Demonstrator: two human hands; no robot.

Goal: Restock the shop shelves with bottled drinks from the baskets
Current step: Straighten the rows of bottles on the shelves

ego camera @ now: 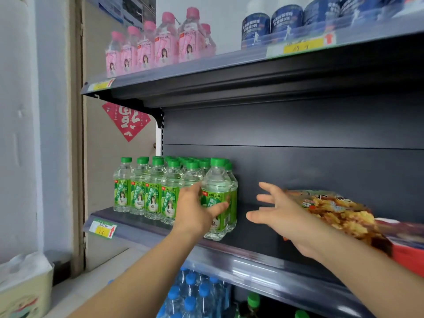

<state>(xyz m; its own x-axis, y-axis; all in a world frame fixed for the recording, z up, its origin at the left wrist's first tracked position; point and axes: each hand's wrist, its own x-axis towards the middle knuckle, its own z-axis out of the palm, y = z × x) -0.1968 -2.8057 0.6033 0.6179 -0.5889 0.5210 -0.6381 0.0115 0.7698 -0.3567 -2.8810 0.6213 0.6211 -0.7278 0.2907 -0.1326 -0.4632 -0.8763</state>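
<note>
Head view: lime soda bottle (215, 180), upright near the front edge of the middle shelf (241, 255), at the right end of the lime soda row (142, 193) (green caps, packed close). Left hand (195, 212) wraps its label, thumb in front. Right hand (282, 212) is spread, holding nothing, beside a snack bag (339, 212).

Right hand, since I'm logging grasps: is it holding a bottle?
No, the right hand is open, fingers spread; the left hand grips the green-capped clear plastic lime soda bottle.

On my feed I see the left forearm (137, 276) and right forearm (358, 269) bare, the left hand (195, 212) and right hand (282, 216) bare too.
</note>
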